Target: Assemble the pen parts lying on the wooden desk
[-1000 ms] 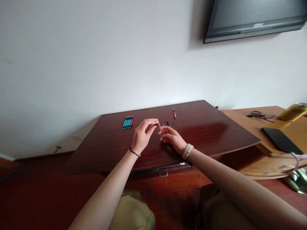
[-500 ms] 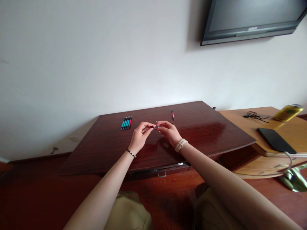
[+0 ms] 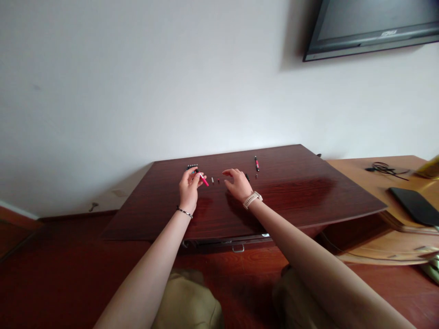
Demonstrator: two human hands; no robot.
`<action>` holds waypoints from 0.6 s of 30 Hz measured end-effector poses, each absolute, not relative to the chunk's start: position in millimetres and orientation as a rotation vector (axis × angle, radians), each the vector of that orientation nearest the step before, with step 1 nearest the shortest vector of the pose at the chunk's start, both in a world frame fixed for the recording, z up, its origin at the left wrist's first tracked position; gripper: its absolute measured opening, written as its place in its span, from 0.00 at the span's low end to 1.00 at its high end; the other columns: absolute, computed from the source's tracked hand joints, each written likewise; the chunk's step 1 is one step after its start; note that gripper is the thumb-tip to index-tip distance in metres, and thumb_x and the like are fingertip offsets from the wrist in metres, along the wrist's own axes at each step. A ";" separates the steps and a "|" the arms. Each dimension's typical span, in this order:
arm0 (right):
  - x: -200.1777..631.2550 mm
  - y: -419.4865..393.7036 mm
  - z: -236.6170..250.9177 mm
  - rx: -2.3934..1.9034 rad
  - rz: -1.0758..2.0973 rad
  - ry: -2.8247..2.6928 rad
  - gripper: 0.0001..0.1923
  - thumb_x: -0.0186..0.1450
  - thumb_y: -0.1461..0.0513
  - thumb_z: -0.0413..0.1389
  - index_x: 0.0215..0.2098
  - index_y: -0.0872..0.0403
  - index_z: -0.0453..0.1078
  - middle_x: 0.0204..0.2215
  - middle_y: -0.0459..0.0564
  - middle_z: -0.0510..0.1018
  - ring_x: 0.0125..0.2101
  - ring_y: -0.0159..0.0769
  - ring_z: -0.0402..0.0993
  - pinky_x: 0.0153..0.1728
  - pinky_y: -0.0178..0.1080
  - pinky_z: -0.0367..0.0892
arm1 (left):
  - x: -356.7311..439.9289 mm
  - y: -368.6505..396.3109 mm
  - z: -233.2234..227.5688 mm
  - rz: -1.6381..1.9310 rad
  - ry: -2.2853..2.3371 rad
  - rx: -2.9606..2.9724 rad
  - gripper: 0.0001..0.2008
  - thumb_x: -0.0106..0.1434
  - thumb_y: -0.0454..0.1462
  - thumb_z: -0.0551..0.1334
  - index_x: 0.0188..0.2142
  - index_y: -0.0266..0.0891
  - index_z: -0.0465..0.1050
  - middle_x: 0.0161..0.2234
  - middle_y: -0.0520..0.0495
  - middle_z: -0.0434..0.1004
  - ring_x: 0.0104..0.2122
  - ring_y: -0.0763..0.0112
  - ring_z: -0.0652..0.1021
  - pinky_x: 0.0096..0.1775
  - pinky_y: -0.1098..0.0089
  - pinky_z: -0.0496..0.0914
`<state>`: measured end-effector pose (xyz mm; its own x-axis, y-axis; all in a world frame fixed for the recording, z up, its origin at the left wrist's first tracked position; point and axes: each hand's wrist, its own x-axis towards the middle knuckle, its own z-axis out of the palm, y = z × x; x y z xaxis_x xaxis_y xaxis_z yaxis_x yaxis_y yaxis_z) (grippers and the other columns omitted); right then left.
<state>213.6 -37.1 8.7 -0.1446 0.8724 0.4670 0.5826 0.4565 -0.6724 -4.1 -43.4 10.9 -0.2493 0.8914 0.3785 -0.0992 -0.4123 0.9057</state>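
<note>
My left hand (image 3: 189, 187) pinches a pink pen (image 3: 204, 181) over the dark wooden table (image 3: 291, 192), right in front of a row of pens (image 3: 192, 167) that the hand mostly hides. My right hand (image 3: 237, 183) hovers just above the table with fingers spread and nothing in it. Two tiny pen parts (image 3: 215, 180) lie on the wood between the hands. A small dark piece (image 3: 247, 177) lies beside my right hand. Farther back a pink and black pen (image 3: 256, 163) lies alone.
A lighter wooden desk (image 3: 363, 176) adjoins on the right, with a black phone (image 3: 413, 205), a coiled black cable (image 3: 386, 168) and a yellow object (image 3: 430, 168) at the frame edge. A wall-mounted TV (image 3: 370, 25) hangs upper right. A drawer handle (image 3: 238, 249) sits under the table's front edge.
My hands, which met over the small parts, have separated. The left hand moved left toward the pen row with the pink pen in it; the right hand opened and let go.
</note>
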 end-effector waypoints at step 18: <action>160.8 -4.0 2.2 -1.543 0.316 -2.050 0.16 0.66 0.58 0.64 0.52 0.48 0.80 0.59 0.59 0.74 0.62 0.59 0.60 0.60 0.59 0.63 | -18.9 -41.6 -6.1 1.842 1.011 0.873 0.21 0.59 0.42 0.74 0.49 0.40 0.73 0.40 0.46 0.84 0.39 0.64 0.87 0.47 0.62 0.80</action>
<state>160.8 -4.0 2.2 -0.1903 0.9398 0.2840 0.8104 0.3136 -0.4948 -18.9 -41.6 -6.1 -0.4052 0.8978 0.1729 -0.3359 -0.3220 0.8852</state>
